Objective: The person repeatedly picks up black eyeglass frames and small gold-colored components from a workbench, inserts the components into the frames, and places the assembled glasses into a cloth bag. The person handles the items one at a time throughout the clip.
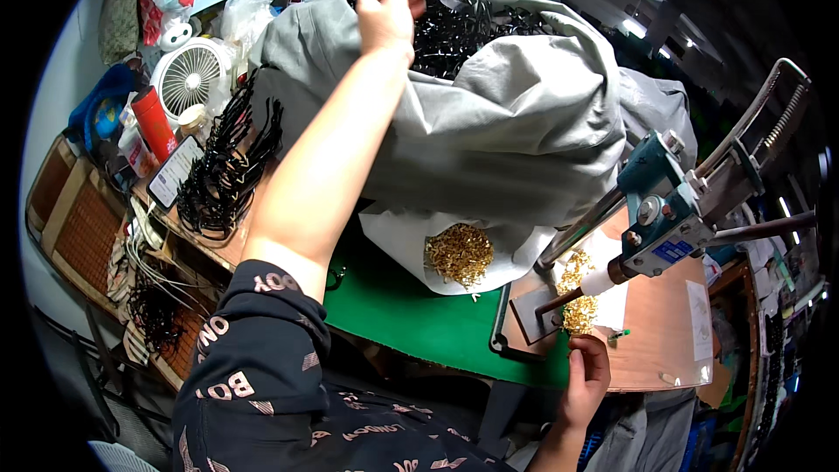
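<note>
My left hand [389, 17] is raised at the far side, over the edge of a grey cloth [524, 114] that wraps a big heap of black straps [450, 31]. Its fingers are bent and blurred, so their grip is unclear. Down at the near right, my right hand [587, 376] has thumb and fingers together in a pinch; whatever lies between them is too small to make out. It is just in front of a pile of small gold metal pieces [578, 301], close to the base of a green hand press [655, 210].
More gold pieces [461, 255] lie on white sheeting over the green table top [419, 323]. To the left are a bundle of black cords [229, 166], a phone [176, 173], a red cylinder [155, 122] and a white fan [190, 79]. The press's long lever rises at the right.
</note>
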Tool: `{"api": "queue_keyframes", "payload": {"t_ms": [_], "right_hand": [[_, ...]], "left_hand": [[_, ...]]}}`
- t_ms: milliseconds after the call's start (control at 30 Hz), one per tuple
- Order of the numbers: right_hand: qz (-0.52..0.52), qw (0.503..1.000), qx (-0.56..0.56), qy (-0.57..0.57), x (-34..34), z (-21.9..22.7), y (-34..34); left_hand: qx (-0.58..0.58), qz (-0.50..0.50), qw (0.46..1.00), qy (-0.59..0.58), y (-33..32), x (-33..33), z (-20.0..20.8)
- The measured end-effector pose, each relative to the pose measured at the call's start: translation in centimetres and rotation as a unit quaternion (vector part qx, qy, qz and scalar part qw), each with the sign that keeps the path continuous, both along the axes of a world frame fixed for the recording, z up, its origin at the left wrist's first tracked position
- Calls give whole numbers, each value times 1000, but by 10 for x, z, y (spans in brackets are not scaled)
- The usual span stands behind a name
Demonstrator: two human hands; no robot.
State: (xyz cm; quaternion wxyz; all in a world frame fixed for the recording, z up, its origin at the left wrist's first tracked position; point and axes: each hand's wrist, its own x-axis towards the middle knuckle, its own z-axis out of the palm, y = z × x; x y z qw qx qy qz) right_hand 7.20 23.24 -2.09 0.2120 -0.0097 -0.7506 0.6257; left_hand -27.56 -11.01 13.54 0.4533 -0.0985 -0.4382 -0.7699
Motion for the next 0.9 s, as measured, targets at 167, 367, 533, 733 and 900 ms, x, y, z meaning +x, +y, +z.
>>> {"api": "queue_keyframes", "payload": {"t_ms": [167, 367, 533, 733, 900], "right_hand": [[30, 999, -10, -30, -5, -4, -14], [179, 983, -4, -39, -42, 2, -62], [400, 891, -204, -68, -77, 5, -215], [342, 930, -82, -107, -96, -16, -169], [381, 921, 31, 76, -72, 85, -122]], "left_hand": [[23, -236, 957, 166, -19, 103, 31], [-186, -184, 961, 84, 29, 147, -8], [-210, -83, 968, 110, 58, 96, -36], [-138, -208, 965, 81, 33, 138, -25], [-243, 99, 911, 317, -103, 217, 1]]}}
